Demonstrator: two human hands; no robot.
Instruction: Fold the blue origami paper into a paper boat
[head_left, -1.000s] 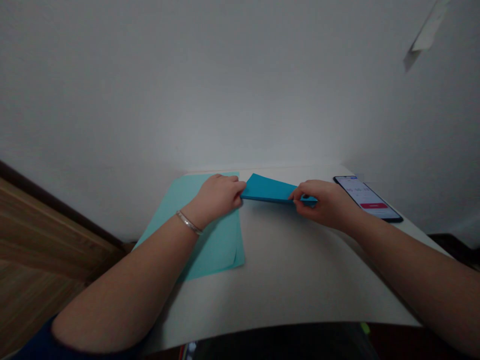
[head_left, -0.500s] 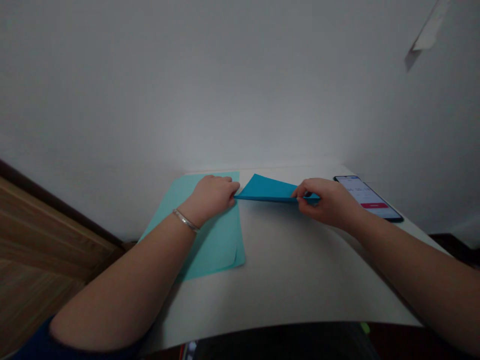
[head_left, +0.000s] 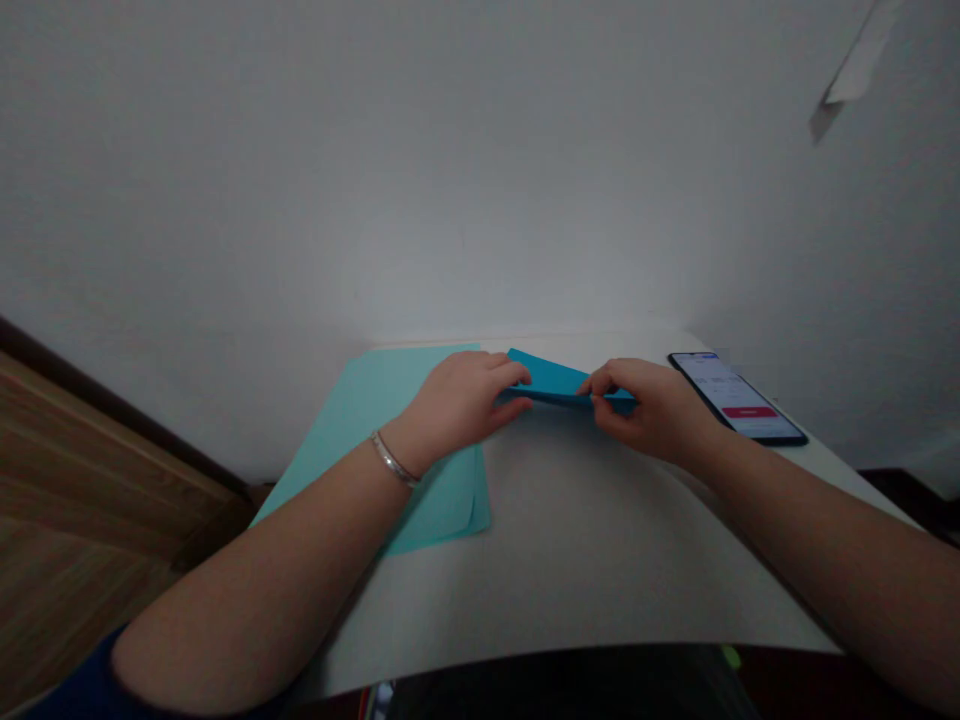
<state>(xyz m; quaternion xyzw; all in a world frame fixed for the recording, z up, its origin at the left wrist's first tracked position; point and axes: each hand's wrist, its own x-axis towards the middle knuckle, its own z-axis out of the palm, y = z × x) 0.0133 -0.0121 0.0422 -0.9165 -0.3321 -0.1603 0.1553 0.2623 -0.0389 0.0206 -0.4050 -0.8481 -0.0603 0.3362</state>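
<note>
Two bare hands meet over one piece of folded blue paper [head_left: 551,374], which spans the gap between them, its creased edge turned toward the person and its flat part slanting away behind the fingers. The right hand [head_left: 600,392] has its thumb and fingertips pinched together on that near edge, close to the paper's right end, and a small blue tip shows within the curl of its fingers. The left hand [head_left: 529,390] is partly open at the other end: its thumb lies in front of the crease and its fingers reach over the top, with a gap between them. Whether these fingers press on the paper, I cannot tell. A silver bracelet [head_left: 394,460] circles the left wrist.

Beneath the left hand and forearm, pale teal sheets [head_left: 442,510] lie flat on the white bench [head_left: 592,560], one corner curling slightly on the side nearer the person. To the right of the right hand, just beside it, a phone [head_left: 739,400] lies face up with its screen lit and a red button showing; the digits are too blurred to read. Beyond both hands rises a plain wall [head_left: 525,180], and well left of the left forearm stands wooden panelling [head_left: 82,480].
</note>
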